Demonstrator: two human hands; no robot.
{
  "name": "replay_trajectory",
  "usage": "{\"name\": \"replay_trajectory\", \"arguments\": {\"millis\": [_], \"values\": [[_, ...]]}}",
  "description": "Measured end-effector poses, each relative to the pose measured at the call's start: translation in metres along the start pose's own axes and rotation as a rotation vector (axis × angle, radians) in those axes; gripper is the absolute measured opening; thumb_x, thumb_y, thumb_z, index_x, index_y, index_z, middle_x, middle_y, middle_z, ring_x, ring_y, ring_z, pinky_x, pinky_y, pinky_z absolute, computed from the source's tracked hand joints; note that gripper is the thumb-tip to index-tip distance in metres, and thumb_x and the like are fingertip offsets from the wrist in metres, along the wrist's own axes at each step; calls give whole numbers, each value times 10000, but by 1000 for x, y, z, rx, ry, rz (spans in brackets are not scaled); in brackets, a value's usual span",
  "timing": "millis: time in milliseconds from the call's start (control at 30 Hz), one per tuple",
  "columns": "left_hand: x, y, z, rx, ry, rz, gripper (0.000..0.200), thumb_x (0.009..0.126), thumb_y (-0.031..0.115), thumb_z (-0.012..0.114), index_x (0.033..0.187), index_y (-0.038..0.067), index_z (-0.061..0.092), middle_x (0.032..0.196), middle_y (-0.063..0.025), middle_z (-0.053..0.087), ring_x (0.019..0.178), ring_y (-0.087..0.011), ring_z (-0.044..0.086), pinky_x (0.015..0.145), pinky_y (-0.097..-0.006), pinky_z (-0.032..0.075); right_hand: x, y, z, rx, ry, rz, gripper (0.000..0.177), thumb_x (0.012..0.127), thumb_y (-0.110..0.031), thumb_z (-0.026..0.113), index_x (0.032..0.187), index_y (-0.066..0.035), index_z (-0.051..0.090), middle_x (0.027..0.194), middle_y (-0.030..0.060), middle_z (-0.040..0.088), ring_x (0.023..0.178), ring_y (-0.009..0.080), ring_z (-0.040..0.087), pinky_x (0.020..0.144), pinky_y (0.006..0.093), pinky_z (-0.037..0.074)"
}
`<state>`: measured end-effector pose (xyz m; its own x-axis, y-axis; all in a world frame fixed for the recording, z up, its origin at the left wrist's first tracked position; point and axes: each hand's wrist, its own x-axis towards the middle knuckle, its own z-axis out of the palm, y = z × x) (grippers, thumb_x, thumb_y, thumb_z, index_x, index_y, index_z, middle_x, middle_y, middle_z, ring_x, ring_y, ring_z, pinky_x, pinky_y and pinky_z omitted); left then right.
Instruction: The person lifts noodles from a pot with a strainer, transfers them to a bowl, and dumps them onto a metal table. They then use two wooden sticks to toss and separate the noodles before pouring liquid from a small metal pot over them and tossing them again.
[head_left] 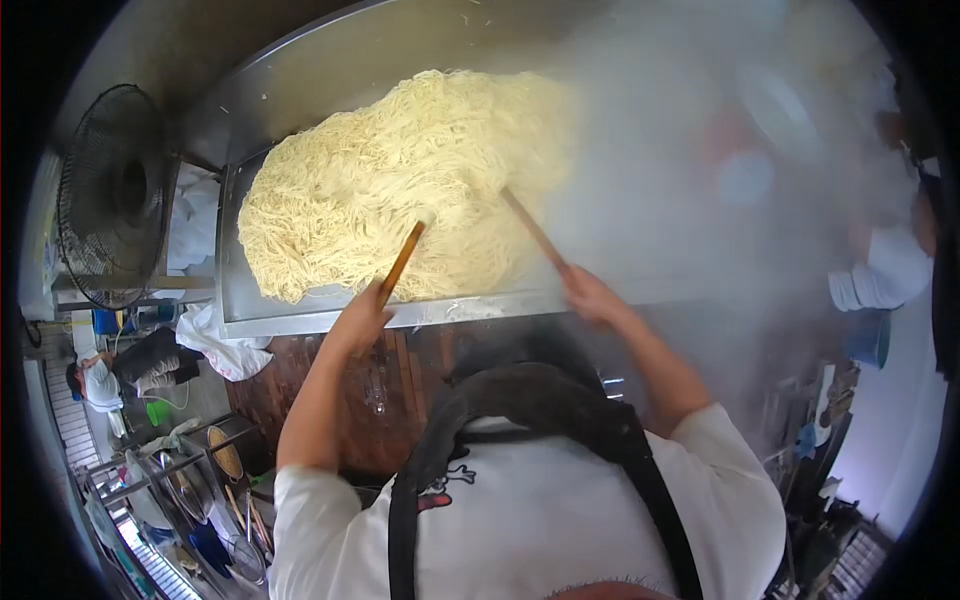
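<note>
A big heap of pale yellow noodles (350,200) lies in a wide metal tray (480,308), its right side veiled in steam. My left hand (362,318) is closed around a wooden stick (402,262), whose far end reaches into the noodles. Gripped in my right hand (592,295) is a second wooden stick (535,230); its tip meets the heap further right and is blurred. Both hands are at the tray's near edge, apart from each other. What the stick ends look like inside the noodles is hidden.
A round black fan (112,195) stands left of the tray. Beyond a white plastic bag (222,342), another person (140,368) is at the far left. Racks with utensils (215,500) stand lower left. Thick steam (670,180) hides much of the right, where another person's white sleeve (890,265) shows.
</note>
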<state>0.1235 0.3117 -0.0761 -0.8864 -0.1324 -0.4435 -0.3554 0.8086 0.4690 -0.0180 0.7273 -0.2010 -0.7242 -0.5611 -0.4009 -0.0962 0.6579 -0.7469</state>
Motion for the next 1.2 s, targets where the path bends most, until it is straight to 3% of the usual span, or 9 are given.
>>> {"name": "replay_trajectory", "arguments": {"millis": [100, 200, 267, 433, 567, 733, 967, 1100, 1200], "values": [[85, 60, -4, -39, -118, -20, 485, 783, 205, 690, 1156, -50, 514, 949, -275, 646, 884, -406, 642, 778, -450, 493, 42, -77, 11, 598, -27, 135, 164, 947, -197, 558, 981, -50, 494, 650, 45, 509, 509, 165, 514, 457, 340, 434], [89, 111, -19, -135, -145, 60, 555, 764, 230, 714, 1191, -53, 499, 951, -247, 639, 863, -370, 641, 776, -427, 491, 16, -85, -19, 803, 168, 33, 155, 956, -188, 579, 1002, -67, 495, 588, -19, 460, 397, 77, 405, 356, 263, 351], [88, 143, -19, -215, -105, 186, 522, 809, 172, 692, 1235, -30, 469, 737, -136, 593, 566, -222, 582, 546, -376, 468, -6, -87, -47, 813, 257, 3, 165, 967, -208, 579, 997, -69, 494, 597, -25, 449, 412, 84, 422, 367, 265, 370], [88, 148, -22, -139, -164, 303, 554, 835, 193, 702, 1318, 41, 478, 888, -159, 629, 700, -233, 611, 651, -373, 486, -35, -76, -92, 947, 466, 10, 124, 962, -209, 582, 959, -107, 512, 598, -47, 427, 411, 88, 416, 362, 273, 358], [27, 35, -86, 178, -221, 200, 618, 835, 241, 743, 1375, 92, 482, 992, -187, 672, 801, -279, 643, 725, -408, 491, -91, -13, -133, 349, 495, 479, 246, 934, -228, 587, 1093, -42, 557, 670, -4, 501, 447, 114, 427, 405, 298, 362], [-122, -60, -149, -18, -174, -221, 537, 826, 147, 722, 1316, 62, 521, 940, -177, 680, 873, -295, 646, 804, -389, 495, -237, -76, -168, -431, 227, 551, 470, 866, -184, 652, 1279, -6, 515, 1057, 228, 637, 1003, 390, 604, 848, 454, 467], [-30, -54, 16, -133, -91, 0, 613, 856, 174, 676, 1396, 14, 434, 1182, -256, 626, 1109, -393, 600, 921, -428, 469, -103, -68, -26, -165, 77, 205, 426, 895, -194, 604, 1262, 9, 531, 1182, 235, 607, 1143, 389, 569, 968, 434, 444], [71, 23, 50, -496, -95, 141, 552, 865, 116, 677, 1351, 14, 435, 699, -92, 577, 442, -165, 504, 430, -340, 433, 6, -137, 31, 431, 106, 298, 229, 881, -172, 569, 988, 21, 506, 846, 167, 586, 781, 326, 599, 724, 444, 482], [31, 3, 26, -778, -37, 124, 446, 879, 118, 667, 1267, 31, 466, 647, -50, 528, 385, -125, 444, 373, -325, 376, -30, -140, 23, 111, 399, -47, 238, 877, -183, 587, 991, 11, 506, 815, 153, 572, 801, 335, 604, 739, 434, 484]]}}
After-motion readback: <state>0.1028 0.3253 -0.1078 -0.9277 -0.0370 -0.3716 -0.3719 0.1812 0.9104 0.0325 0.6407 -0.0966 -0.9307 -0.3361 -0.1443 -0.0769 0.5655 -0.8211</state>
